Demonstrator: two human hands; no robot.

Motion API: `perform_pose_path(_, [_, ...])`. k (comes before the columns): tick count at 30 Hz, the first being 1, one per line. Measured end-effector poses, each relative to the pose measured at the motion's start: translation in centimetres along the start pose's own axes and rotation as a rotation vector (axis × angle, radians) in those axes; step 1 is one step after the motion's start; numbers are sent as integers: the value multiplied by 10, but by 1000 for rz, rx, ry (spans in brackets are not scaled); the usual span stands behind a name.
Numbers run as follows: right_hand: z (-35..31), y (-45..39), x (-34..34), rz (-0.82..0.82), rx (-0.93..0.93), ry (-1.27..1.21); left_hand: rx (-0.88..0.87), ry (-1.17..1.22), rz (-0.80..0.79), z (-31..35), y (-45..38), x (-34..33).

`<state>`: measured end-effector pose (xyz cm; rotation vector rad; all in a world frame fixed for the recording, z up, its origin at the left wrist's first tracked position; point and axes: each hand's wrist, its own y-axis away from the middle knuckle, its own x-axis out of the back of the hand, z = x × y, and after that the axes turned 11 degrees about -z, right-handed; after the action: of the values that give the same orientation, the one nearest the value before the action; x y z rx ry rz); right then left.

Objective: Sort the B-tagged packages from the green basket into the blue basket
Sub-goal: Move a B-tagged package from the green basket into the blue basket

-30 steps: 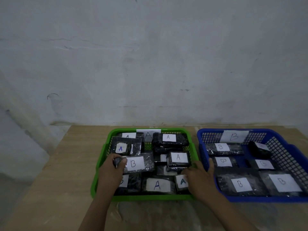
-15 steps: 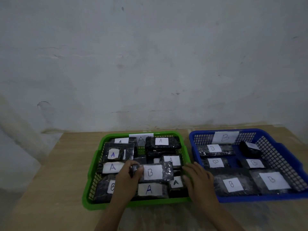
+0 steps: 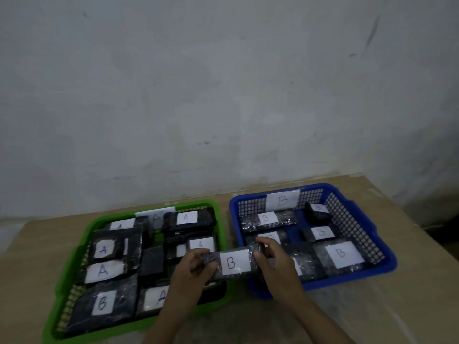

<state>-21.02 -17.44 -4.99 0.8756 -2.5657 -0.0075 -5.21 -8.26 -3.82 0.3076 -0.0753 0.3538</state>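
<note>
Two hands share one B-tagged package [image 3: 231, 264], held in the air above the gap between the green basket [image 3: 74, 259] and the blue basket [image 3: 367, 247]. Left hand [image 3: 191, 271] has its fingers [image 3: 198, 254] curled closed on the package's left end; right hand [image 3: 275, 261] has thumb and fingers closed on the right end. White label faces up, letter B plain to read. The step in hand looks like the carry across to the blue basket. To do it well: keep the package level, lift it clear of both rims, and let the right hand lead while the left lets go only once the weight is secure. Best landing seems the near-left corner of the blue basket, though the right hand hides much of that spot, so free room there cannot be confirmed. Already in the blue basket: several B packages, among them a large one [image 3: 340, 254] at near right. In the green basket one more B package [image 3: 104, 301] sits at the near-left corner, beside A-tagged ones [image 3: 186, 217]; it needs a later trip. Both baskets rest on the bench [image 3: 409, 306], close side by side. The wrapping looks slick, so a loose grip may slip.
</note>
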Motion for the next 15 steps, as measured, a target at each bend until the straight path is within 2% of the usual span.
perform_pose_path(4, [11,2,28,-8,9,-59,-58,-15,29,8,-10,-31])
perform_pose_path(7, [22,1,50,-24,-8,-105,-72,4,-8,13,-17,-51])
perform_pose_path(11, [35,-2,78,43,-36,-132,-63,-47,-34,14,-28,-71])
perform_pose_path(15, [42,-11,113,141,-39,-129,-81,-122,28,18,-41,-82])
